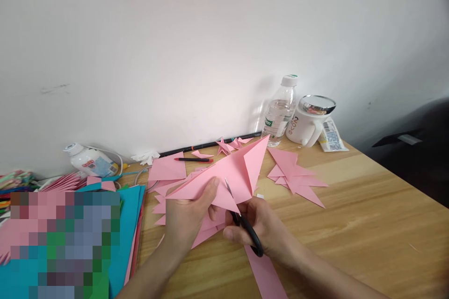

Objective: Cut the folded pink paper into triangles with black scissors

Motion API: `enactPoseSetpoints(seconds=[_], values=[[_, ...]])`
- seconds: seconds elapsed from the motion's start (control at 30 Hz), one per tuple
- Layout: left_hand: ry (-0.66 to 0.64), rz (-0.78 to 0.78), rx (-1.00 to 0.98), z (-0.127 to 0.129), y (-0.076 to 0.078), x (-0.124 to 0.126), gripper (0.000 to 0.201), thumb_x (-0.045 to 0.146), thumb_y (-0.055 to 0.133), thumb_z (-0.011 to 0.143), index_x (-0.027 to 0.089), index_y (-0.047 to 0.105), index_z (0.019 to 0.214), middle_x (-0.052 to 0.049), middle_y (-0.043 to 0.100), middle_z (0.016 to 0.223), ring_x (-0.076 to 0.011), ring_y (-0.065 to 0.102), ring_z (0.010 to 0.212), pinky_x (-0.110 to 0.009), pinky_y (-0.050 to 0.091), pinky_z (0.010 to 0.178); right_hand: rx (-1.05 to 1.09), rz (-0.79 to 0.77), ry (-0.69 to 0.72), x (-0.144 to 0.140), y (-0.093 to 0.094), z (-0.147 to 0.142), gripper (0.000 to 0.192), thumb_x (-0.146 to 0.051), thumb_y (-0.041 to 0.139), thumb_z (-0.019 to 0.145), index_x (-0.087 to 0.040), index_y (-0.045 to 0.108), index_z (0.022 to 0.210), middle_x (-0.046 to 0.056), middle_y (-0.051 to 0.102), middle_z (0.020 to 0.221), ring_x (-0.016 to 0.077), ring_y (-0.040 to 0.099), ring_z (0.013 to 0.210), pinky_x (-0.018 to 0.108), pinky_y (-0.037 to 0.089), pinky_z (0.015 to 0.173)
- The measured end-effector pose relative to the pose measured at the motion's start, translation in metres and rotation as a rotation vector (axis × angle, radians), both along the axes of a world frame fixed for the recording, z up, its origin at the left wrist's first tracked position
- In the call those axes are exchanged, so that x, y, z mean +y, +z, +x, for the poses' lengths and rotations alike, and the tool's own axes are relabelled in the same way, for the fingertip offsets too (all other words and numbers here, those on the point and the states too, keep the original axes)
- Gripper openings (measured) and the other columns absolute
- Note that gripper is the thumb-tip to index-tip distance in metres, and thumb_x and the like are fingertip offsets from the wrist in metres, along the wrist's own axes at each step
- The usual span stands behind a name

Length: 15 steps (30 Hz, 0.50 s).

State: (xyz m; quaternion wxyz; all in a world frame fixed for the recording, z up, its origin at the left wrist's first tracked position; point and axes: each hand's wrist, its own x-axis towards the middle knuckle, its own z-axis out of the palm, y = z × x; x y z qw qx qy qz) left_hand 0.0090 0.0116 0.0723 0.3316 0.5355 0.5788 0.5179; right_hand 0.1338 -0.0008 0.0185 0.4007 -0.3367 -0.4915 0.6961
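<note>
My left hand (191, 212) pinches a folded sheet of pink paper (224, 180) between thumb and fingers, above the table. In my right hand (261, 224) is a pair of scissors with black handles (250, 231). One blade lies across the front of the pink paper near its lower edge, and the other blade is hidden behind the paper. Pink cut pieces (210, 233) lie beneath my hands, partly covered. A pink strip (264, 273) rests on the table below the scissors.
Pointed pink scraps (298, 175) lie to the right. A water bottle (278, 114) and a white mug (305, 124) stand by the wall. Nearby are a pen (193, 160) and pink stars (224, 146). Blue sheets (129, 215) and a white bottle (91, 161) are at left.
</note>
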Motion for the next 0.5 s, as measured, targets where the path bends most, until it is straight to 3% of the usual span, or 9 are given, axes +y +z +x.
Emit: enactPoseSetpoints(seconds=[0.3,0.5], values=[[0.004,0.016,0.034,0.0006,-0.0011,-0.0017,0.035,0.024,0.056,0.072,0.02,0.043,0.039,0.006,0.046,0.033,-0.0111,0.046,0.037,-0.022,0.04,0.046,0.038,-0.024,-0.015,0.0001,-0.0018,-0.0002,0.035,-0.033,0.077,0.053,-0.015,0.048,0.058,-0.006,0.035,0.053,0.0069,0.034,0.048,0.02,0.029,0.046],[0.043,0.039,0.041,0.0031,0.0,-0.0026,0.035,0.024,0.056,0.072,0.02,0.044,0.039,0.006,0.044,0.032,-0.0097,0.043,0.034,-0.021,0.039,0.044,0.019,0.009,-0.006,0.0005,0.0026,-0.0003,0.033,-0.033,0.077,0.054,-0.014,0.053,0.064,-0.004,0.043,0.058,0.0079,0.038,0.052,0.02,0.032,0.048]])
